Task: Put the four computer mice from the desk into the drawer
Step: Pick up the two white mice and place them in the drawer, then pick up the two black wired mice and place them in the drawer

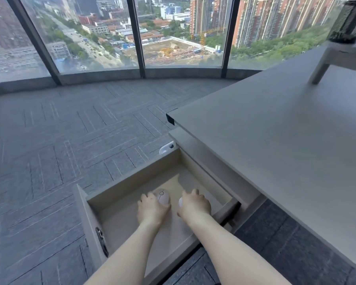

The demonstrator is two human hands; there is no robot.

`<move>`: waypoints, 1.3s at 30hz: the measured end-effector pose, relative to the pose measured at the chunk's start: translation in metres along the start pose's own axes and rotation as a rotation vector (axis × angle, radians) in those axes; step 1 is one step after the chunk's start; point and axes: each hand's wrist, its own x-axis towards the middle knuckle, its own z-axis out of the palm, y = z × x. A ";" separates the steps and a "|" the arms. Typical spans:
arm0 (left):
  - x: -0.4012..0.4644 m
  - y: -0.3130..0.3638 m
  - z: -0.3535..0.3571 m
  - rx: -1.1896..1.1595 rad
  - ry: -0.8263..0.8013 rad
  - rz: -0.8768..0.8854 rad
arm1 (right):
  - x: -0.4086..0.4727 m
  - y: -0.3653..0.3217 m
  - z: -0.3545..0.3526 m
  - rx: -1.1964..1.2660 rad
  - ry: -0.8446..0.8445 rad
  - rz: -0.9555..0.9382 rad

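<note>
The drawer [132, 177] under the desk's left end stands pulled out, beige inside. Both my hands are down in it. My left hand [152, 208] grips a pale pink mouse [163, 197] with its scroll wheel facing up. Beside it my right hand [194, 204] is closed over a white mouse [180, 202], of which only a small edge shows at the thumb side. Whether either mouse touches the drawer floor I cannot tell. No other mouse is visible in the drawer or on the desk [286, 130].
The drawer front [88, 221] with a dark handle [101, 239] juts out over grey carpet. A white monitor riser [337, 56] with a black mesh object [351, 21] on it stands at the desk's far right. Floor-to-ceiling windows run along the back.
</note>
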 end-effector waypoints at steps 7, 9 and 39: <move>-0.017 0.017 -0.026 -0.153 0.136 0.080 | -0.030 0.007 -0.028 0.162 0.200 -0.120; -0.029 0.038 -0.043 -0.310 0.221 0.217 | -0.054 0.015 -0.054 0.255 0.348 -0.193; -0.366 0.417 0.099 0.028 -0.028 1.030 | -0.293 0.499 -0.146 0.275 0.951 0.762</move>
